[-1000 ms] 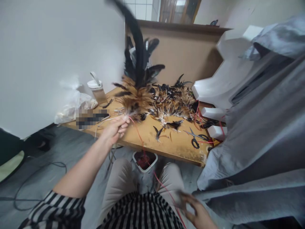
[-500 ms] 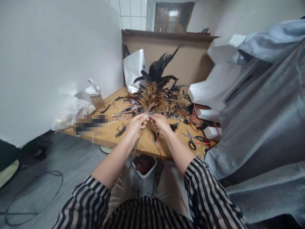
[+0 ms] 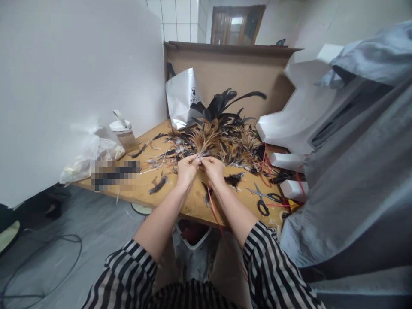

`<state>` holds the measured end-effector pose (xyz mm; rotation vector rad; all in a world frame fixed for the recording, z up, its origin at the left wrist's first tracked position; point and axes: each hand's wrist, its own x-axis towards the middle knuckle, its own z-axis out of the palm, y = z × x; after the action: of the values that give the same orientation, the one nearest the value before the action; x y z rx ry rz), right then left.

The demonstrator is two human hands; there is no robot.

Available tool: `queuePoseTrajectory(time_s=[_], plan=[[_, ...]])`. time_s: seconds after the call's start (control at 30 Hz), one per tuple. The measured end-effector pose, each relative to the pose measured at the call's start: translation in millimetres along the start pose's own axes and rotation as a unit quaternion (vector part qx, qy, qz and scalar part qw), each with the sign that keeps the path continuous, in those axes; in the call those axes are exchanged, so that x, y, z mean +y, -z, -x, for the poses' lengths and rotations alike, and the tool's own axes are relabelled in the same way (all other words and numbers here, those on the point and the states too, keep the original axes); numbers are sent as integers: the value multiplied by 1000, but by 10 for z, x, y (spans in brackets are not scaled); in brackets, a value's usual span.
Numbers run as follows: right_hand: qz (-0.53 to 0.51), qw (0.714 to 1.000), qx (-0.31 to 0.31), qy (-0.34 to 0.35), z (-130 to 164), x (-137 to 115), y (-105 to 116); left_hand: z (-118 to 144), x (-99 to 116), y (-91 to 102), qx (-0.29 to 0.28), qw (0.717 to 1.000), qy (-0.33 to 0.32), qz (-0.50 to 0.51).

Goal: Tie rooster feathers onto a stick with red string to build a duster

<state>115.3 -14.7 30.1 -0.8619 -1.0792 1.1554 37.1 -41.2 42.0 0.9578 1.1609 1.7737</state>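
Note:
My left hand (image 3: 186, 168) and my right hand (image 3: 213, 168) meet over the wooden table (image 3: 193, 199), fingertips pinched together on the quill ends of a bundle of brown and black feathers (image 3: 209, 133). The bundle fans away from me, with long black plumes at the top. A red string (image 3: 213, 210) runs from under my right hand down past the table edge. Behind the bundle lies a heap of loose brown feathers (image 3: 244, 143).
Black-handled scissors (image 3: 264, 199) lie right of my hands. A lidded jar (image 3: 124, 134) and a plastic bag (image 3: 93, 152) stand at left. A silver bag (image 3: 183, 96) leans on the cardboard back. White foam pieces (image 3: 289, 124), grey cloth (image 3: 354, 171) at right. A white bin (image 3: 193, 231) sits under the table.
The feather bundle, held high in my left hand a second ago, has come down to the table. My right hand rose from my lap and joined the left at the quill ends.

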Motion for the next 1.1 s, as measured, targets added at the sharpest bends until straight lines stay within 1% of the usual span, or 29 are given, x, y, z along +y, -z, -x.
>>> queuePoseTrajectory(time_s=[0.07,0.17,0.27,0.33,0.37,0.47,0.53,0.6,0.63,0.67,0.7,0.73,0.77,0.8,0.83,0.87,0.9,0.93,0.97,1.0,1.03,1.1], plan=[[23,999,2,22,2,26,-5,-55,-38,15,7,1000,-7,-25],[63,997,2,36,14,67,-2,-122,-90,42,10,998,-15,-63],[71,997,-1,27,-2,62,-8,-157,-114,56,17,990,-61,-129],[51,999,-3,2,-26,21,-19,-154,-110,53,30,974,-119,-190],[41,999,-3,-14,-38,-6,-25,-143,-104,49,36,962,-152,-224],[15,998,-3,-58,-59,-80,-25,-73,-87,25,37,913,-239,-330],[-9,997,3,-73,-59,-102,-3,-5,-88,-1,25,883,-270,-384],[-32,996,13,-87,-51,-104,36,66,-101,-36,10,870,-283,-404],[-43,995,16,-94,-48,-102,62,97,-109,-56,3,872,-283,-399],[-54,993,16,-101,-46,-101,91,124,-116,-78,-4,881,-278,-383],[-64,992,11,-110,-46,-101,122,145,-119,-101,-10,895,-267,-357],[-76,990,3,-119,-49,-104,154,159,-116,-124,-17,916,-244,-318],[-87,988,-7,-128,-56,-109,187,167,-106,-146,-24,942,-205,-265],[-98,986,-21,-136,-67,-116,220,167,-88,-166,-32,968,-150,-198],[-108,983,-35,-143,-80,-124,250,162,-63,-183,-42,988,-84,-120],[-116,981,-49,-148,-95,-132,278,151,-32,-194,-55,998,-11,-40],[-123,979,-64,-152,-110,-139,302,136,3,-201,-68,995,59,35],[-127,977,-78,-154,-124,-144,323,117,36,-203,-80,985,118,95],[-130,975,-93,-155,-136,-148,340,96,65,-202,-91,973,160,139],[-131,974,-107,-153,-147,-150,355,73,87,-198,-100,964,185,165],[-130,973,-119,-149,-156,-150,368,50,98,-195,-109,958,196,179],[-126,973,-136,-140,-171,-141,392,4,89,-195,-129,955,194,182]])
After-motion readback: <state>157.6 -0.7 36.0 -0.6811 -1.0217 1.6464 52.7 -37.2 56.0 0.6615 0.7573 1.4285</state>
